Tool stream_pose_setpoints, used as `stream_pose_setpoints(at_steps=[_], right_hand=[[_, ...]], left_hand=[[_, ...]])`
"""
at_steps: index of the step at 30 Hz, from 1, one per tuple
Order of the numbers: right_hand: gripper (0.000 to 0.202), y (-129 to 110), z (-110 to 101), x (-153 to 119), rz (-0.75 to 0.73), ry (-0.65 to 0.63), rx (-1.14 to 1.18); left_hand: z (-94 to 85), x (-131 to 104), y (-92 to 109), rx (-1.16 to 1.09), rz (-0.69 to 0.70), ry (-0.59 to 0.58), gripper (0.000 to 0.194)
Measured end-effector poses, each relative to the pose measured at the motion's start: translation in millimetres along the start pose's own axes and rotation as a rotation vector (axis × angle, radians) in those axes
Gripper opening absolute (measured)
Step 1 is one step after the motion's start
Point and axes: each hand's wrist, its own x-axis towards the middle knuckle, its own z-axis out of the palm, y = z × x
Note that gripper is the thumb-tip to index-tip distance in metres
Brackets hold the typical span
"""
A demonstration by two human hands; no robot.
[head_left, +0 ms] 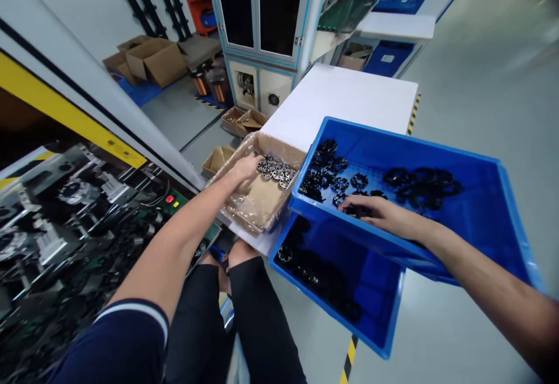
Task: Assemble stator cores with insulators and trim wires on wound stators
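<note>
My left hand [248,168] reaches into a plastic-lined cardboard box [283,146], its fingers bent at the edge of a cluster of silver-and-black ring-shaped parts [277,170]. The fingertips are partly hidden, so what they pinch is unclear. Inside the upper blue bin [437,145], my right hand [384,214] has its thumb and fingers curled around a black ring-shaped part [357,211]. More black toothed rings [325,166] lie heaped at that bin's left end, with another dark pile [421,186] farther right.
Below sits a second blue bin [349,267] with dark parts in it. A white tabletop [349,96] extends behind the box. To the left is a machine with metal fixtures [78,189] and a red button [170,199]. Cardboard boxes [157,61] and a cabinet [262,52] stand beyond.
</note>
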Motion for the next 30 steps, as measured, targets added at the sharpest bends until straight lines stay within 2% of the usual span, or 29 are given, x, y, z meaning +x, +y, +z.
stream_pose_setpoints(at_steps=[3, 7, 11, 13, 16, 20, 22, 24, 27, 30], right_hand=[[0.059, 10, 0, 2, 0.032, -0.078, 0.031], [0.043, 24, 2, 0, 0.16, 0.004, -0.093], [0.033, 24, 0, 3, 0.113, 0.09, -0.219], [0.031, 20, -4, 6, 0.089, 0.157, -0.146], [0.041, 16, -9, 9, 0.126, 0.249, 0.031], [0.024, 10, -11, 7, 0.121, 0.345, 0.074], [0.016, 4, -12, 5, 0.114, 0.425, 0.071], [0.009, -2, -13, 1, 0.096, 0.524, 0.045], [0.01, -10, -17, -8, 0.045, 0.719, -0.03], [0.01, -22, -23, -18, -0.075, 0.925, -0.081]], left_hand=[[17.1, 47, -5, 0.001, -0.025, -0.094, 0.057], [32.4, 77, -13, -0.075, -0.038, -0.141, 0.055], [29.8, 74, -13, -0.295, -0.028, -0.086, 0.048], [22.4, 63, -10, -0.456, -0.019, -0.027, 0.047], [9.2, 37, -5, -0.735, -0.051, 0.087, 0.04], [-5.6, -22, 6, -1.158, -0.116, 0.245, 0.036], [-8.3, -65, 14, -1.371, -0.115, 0.306, 0.033], [-3.8, -118, 25, -1.557, -0.113, 0.342, 0.037], [21.8, -214, 44, -1.763, -0.119, 0.339, 0.05], [65.3, -317, 63, -1.891, -0.143, 0.261, 0.063]])
